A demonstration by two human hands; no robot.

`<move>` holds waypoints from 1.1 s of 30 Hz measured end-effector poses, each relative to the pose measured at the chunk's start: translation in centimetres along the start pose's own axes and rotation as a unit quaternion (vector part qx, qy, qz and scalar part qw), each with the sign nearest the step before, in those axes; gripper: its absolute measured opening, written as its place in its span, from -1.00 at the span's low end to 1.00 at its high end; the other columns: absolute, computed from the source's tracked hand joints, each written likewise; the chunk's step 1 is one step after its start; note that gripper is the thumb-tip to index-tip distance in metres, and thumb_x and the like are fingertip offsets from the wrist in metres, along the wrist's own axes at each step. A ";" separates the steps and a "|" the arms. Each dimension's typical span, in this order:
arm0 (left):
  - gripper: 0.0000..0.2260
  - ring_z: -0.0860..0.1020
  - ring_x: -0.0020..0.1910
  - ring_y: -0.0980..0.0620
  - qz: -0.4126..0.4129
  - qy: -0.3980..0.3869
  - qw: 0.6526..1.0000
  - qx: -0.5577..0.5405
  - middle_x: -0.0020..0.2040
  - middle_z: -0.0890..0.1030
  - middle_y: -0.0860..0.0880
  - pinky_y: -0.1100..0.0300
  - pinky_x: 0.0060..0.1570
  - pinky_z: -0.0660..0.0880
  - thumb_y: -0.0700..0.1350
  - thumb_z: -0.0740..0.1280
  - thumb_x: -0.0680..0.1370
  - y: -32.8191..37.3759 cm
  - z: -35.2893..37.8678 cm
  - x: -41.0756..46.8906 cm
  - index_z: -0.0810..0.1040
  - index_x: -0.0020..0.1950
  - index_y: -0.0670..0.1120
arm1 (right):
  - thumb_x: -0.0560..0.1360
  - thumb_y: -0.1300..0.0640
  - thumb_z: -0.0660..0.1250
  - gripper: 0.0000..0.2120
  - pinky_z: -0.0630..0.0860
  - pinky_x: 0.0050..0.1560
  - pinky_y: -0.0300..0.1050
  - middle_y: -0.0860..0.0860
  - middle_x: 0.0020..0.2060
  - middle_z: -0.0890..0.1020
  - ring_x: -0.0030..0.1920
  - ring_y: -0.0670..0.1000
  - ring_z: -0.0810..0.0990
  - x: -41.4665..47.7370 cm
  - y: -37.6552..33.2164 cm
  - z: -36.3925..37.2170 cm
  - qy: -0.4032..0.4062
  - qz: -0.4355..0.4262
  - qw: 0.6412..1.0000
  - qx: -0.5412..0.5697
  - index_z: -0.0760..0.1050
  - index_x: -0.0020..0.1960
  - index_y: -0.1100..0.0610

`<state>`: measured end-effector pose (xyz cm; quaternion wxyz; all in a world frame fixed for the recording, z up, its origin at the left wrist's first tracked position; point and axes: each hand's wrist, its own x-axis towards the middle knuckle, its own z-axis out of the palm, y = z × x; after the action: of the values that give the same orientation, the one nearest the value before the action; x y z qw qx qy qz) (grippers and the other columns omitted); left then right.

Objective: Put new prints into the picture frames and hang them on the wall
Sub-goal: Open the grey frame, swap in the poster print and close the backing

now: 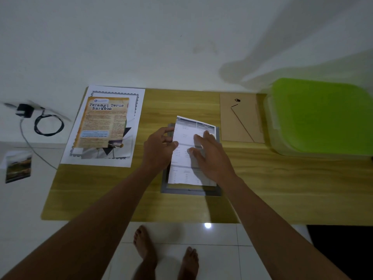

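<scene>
Plainly mid-fitting, centre of the frame. Pinched the left edge of the print (186, 158) between thumb and curled fingers of the left hand (159, 147); pressed down on its right half with the right hand (211, 156), fingers straight and spread, gripping nothing. Found the print lying skewed over the grey frame (189, 191) on the table (282, 188), overhanging at the top and tilted against the border (lower rail and a little of the left rail showing, right rail mostly covered).

Called, by judgement, for squaring first: using the flat right hand as a light anchor, swinging the pinched edge round parallel with the left rail, then sliding the whole sheet down into the recess. Best done with gentle pressure only, to avoid creasing thin paper. Looked rather tall for the opening, so possibly in need of a trim or fold; could not tell for sure.

Noted the backing board (240, 122) at upper right, just beside the green-lidded box (323, 116), and the spare prints (105, 126) at upper left, well apart from the frame.
</scene>
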<state>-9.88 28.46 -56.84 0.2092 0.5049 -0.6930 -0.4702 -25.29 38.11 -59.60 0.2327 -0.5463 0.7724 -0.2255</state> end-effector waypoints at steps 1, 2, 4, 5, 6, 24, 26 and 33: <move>-0.68 0.68 -0.11 0.04 -0.003 -0.013 1.000 -0.023 -0.07 0.70 -0.05 -0.10 -0.09 0.63 -0.12 0.39 0.51 0.2 -0.1 -0.1 0.55 0.27 -0.02 | 0.63 -0.15 0.13 -0.55 0.43 0.24 0.13 0.08 0.25 0.49 0.30 0.12 0.42 -0.1 -0.5 -0.1 0.003 0.000 1.000 0.016 0.43 0.37 0.11; -0.72 0.68 -0.11 -0.04 -0.009 -0.025 0.998 -0.053 -0.08 0.70 -0.08 -0.16 -0.10 0.62 -0.09 0.35 0.53 0.5 -0.3 -0.1 0.56 0.24 -0.03 | 0.64 -0.14 0.14 -0.56 0.43 0.25 0.06 0.05 0.24 0.53 0.30 0.09 0.45 -0.1 -1.0 -0.2 0.004 0.005 0.999 0.039 0.46 0.37 0.11; -0.75 0.66 -0.09 -0.18 -0.049 -0.064 0.987 -0.141 -0.02 0.68 -0.19 -0.15 -0.10 0.63 -0.13 0.27 0.59 1.7 -0.4 -0.3 0.57 0.24 -0.12 | 0.63 -0.22 0.12 -0.51 0.46 0.22 -0.06 -0.03 0.23 0.59 0.26 -0.02 0.52 -0.3 -2.0 -0.6 -0.009 0.045 0.994 0.102 0.50 0.37 0.06; -0.75 0.65 -0.06 -0.18 -0.071 -0.088 0.978 -0.174 0.05 0.66 -0.22 -0.04 -0.12 0.63 -0.19 0.23 0.61 2.4 -0.3 -0.4 0.55 0.26 -0.19 | 0.61 -0.27 0.11 -0.50 0.47 0.13 -0.13 -0.07 0.18 0.62 0.18 -0.09 0.56 -0.3 -2.4 -0.8 -0.015 0.066 0.989 0.134 0.51 0.35 0.02; -0.74 0.63 0.00 -0.15 -0.087 -0.105 0.973 -0.186 0.10 0.64 -0.21 0.05 -0.12 0.61 -0.22 0.19 0.63 3.2 -0.2 -0.5 0.55 0.27 -0.21 | 0.60 -0.29 0.11 -0.50 0.46 0.03 -0.24 -0.12 0.11 0.64 0.10 -0.16 0.58 -0.3 -2.7 -0.9 -0.015 0.077 0.984 0.163 0.52 0.33 -0.02; -0.36 0.63 0.02 -0.04 -0.072 -0.140 0.964 -0.214 0.02 0.62 -0.05 0.08 -0.17 0.63 -0.39 0.45 0.43 6.1 1.7 -2.4 0.35 0.35 0.12 | 0.55 0.45 0.26 -0.41 0.52 0.14 -0.30 -0.13 0.26 0.57 0.13 -0.25 0.58 -5.3 -0.1 -9.2 0.163 0.109 0.894 0.402 0.37 0.48 0.00; -0.35 0.64 0.03 -0.06 -0.043 -0.144 0.977 -0.154 -0.05 0.64 0.01 -0.03 -0.08 0.63 -0.36 0.51 0.38 6.3 2.5 -2.7 0.41 0.32 0.14 | 0.56 0.44 0.26 -0.43 0.52 0.00 -0.37 -0.14 0.19 0.57 0.02 -0.25 0.59 -6.6 1.2 -9.9 0.169 0.128 0.901 0.378 0.36 0.49 0.04; -0.29 0.57 -0.28 0.38 0.071 -0.151 0.986 -0.001 -0.18 0.60 0.20 0.45 -0.31 0.44 -0.30 0.54 0.33 7.5 7.7 -6.3 0.43 0.38 0.16 | 0.44 0.49 0.37 -0.36 0.55 -0.08 -0.33 -0.01 0.02 0.66 -0.17 -0.26 0.58 -11.6 7.5 -10.2 0.143 0.183 0.932 0.279 0.40 0.44 0.09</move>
<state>-17.06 37.88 -52.80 0.1353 0.3772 -0.7506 -0.5254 -33.58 52.28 -54.75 0.3005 -0.2703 0.7899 -0.4613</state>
